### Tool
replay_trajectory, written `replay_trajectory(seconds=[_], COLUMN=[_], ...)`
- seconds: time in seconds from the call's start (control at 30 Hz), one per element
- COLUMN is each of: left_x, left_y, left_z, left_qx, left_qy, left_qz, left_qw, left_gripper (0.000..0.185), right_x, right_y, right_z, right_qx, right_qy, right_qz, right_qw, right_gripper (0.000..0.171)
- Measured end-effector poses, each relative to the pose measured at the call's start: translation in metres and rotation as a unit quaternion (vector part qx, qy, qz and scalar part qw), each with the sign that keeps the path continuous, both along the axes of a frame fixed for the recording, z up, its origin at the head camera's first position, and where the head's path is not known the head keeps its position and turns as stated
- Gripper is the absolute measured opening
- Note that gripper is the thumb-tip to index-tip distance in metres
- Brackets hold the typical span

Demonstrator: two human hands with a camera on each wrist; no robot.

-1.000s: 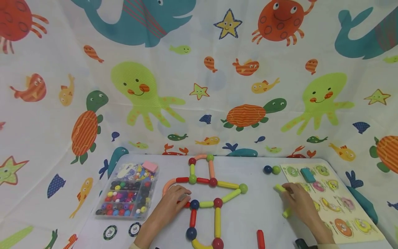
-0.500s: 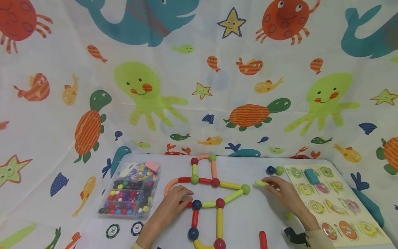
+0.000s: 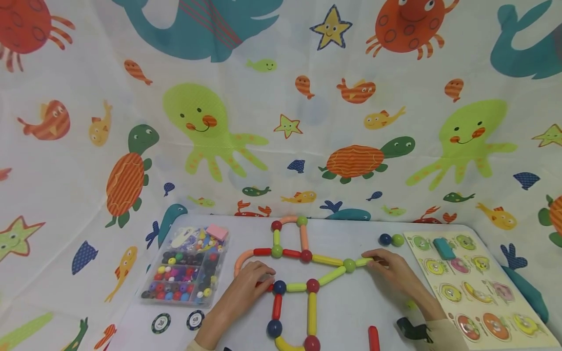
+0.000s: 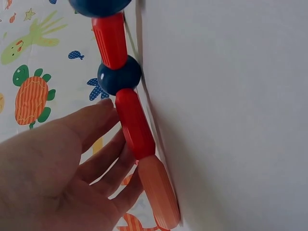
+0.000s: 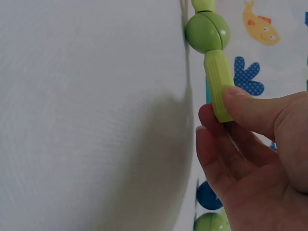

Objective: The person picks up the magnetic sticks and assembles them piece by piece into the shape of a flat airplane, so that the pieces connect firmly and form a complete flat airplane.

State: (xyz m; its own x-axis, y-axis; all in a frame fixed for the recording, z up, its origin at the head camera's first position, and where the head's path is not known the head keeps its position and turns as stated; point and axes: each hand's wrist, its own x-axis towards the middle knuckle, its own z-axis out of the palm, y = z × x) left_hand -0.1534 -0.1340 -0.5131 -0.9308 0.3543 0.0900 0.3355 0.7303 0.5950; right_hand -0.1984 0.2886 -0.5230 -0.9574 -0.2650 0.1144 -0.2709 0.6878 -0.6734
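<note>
My right hand (image 3: 391,270) pinches a yellow-green magnetic stick (image 5: 219,84) between thumb and fingers. The stick's far end meets a green ball (image 3: 349,265) at the right tip of a shape built from magnetic sticks and balls. At the shape's left side rests my left hand (image 3: 249,287), its fingers relaxed. Its thumb touches a red stick (image 4: 135,122) beside a dark blue ball (image 4: 119,76), and its fingertips pass behind that stick and a peach curved stick (image 4: 159,192). Part of the peach stick is hidden under the left hand in the head view.
A compartment box of beads (image 3: 184,265) stands at left, with two numbered chips (image 3: 195,320) in front. A food puzzle board (image 3: 478,287) lies at right, a teal block (image 3: 444,248) on it. A blue ball (image 3: 385,239), a green ball (image 3: 397,240) and a red stick (image 3: 373,338) lie loose.
My right hand has carried the yellow-green stick leftward from beside the puzzle board, and its end now meets the green ball. My left hand stays on the shape's left side.
</note>
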Motion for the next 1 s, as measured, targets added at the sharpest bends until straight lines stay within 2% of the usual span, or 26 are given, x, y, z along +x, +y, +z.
replay_trajectory(seconds=[0.43,0.73,0.8,1.0], left_x=[0.001,0.001,0.001,0.002], left_y=[0.003,0.003,0.003,0.001], left_z=[-0.001,0.001,0.0,-0.002], left_qx=[-0.004,-0.011,-0.013,-0.012], left_qy=[0.006,-0.003,-0.003,-0.006], left_qz=[-0.012,-0.007,-0.005,0.002], left_qw=[0.9999,0.9999,0.9999,0.9999], left_gripper=[0.02,0.021,0.021,0.02], right_x=[0.001,0.024,0.031,0.052], right_y=[-0.003,0.021,0.03,0.053], right_z=[-0.003,0.014,0.016,0.018], right_qx=[0.026,0.053,0.064,0.097], right_qy=[0.008,0.045,0.035,-0.037], right_qz=[-0.051,-0.086,-0.095,-0.115], right_qw=[0.998,0.994,0.993,0.988], right_gripper=[0.031,0.029,0.032,0.038])
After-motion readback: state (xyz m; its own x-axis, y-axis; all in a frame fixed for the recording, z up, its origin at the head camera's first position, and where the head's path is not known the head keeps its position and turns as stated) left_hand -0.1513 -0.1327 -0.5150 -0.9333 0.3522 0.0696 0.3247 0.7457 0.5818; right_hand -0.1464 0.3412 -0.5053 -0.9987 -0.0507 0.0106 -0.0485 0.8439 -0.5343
